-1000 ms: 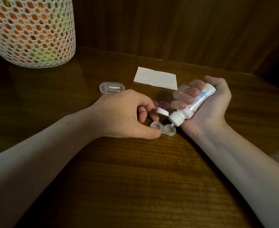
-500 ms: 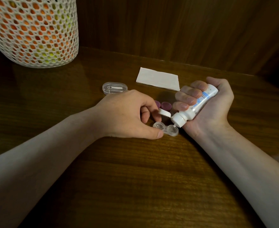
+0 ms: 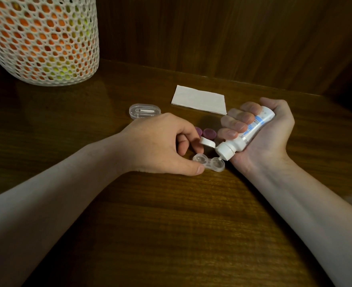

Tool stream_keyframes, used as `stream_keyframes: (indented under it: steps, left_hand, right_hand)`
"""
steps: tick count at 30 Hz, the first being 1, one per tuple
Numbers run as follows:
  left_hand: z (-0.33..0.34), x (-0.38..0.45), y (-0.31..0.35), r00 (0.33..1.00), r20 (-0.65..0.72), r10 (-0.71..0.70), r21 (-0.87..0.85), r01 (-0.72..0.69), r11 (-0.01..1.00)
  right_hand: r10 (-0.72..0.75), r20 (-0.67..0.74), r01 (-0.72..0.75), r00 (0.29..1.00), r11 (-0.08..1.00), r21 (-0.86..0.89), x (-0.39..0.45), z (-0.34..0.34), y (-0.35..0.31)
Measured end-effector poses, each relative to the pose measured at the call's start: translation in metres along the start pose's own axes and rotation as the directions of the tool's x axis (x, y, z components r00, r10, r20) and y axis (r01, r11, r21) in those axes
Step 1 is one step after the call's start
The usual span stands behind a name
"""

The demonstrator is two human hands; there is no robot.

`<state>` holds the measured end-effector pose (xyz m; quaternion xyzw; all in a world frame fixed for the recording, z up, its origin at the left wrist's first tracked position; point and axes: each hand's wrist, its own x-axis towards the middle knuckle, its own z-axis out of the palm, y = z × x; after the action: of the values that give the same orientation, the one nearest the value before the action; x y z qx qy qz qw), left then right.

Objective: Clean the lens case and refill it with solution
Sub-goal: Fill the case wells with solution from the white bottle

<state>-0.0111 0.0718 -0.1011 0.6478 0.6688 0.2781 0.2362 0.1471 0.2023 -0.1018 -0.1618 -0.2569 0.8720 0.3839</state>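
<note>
The left hand point(image 3: 160, 146) pinches the clear lens case point(image 3: 209, 162) flat on the counter point(image 3: 171, 224), while the right hand point(image 3: 262, 133) grips the tilted solution bottle point(image 3: 245, 133), its nozzle over the case's right well, purple caps point(image 3: 209, 133) just behind.

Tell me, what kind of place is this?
Probably a home, at a wooden table against wood panelling. A mesh basket of orange and yellow-green things, a folded tissue and a contact lens case being filled from a solution bottle suggest somebody's own room.
</note>
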Motion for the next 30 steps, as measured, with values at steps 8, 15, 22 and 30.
stream_keyframes:
  steps: [8, 15, 22, 30]
  left_hand:
    - [-0.001, 0.0, -0.002, 1.0, 0.013, 0.025, -0.032, -0.025, 0.999]
    - [-0.002, 0.001, -0.005, 0.999, 0.03, 0.044, -0.07, -0.041, 0.997]
    - [-0.003, 0.0, -0.005, 0.999, 0.019, 0.039, -0.074, -0.037, 0.997]
    - [-0.011, -0.002, -0.008, 0.996, 0.055, -0.065, -0.192, 0.075, 0.978]
  right_hand:
    - [-0.006, 0.009, 0.006, 1.0, 1.0, -0.007, 0.001, -0.001, -0.001]
    - [0.024, 0.018, -0.025, 1.0, 0.999, 0.032, 0.002, -0.003, -0.002]
    - [0.045, 0.001, -0.045, 0.999, 0.99, 0.134, -0.003, 0.0, -0.006]
    - [-0.023, 0.124, 0.007, 0.992, 0.992, 0.127, -0.003, 0.039, -0.005]
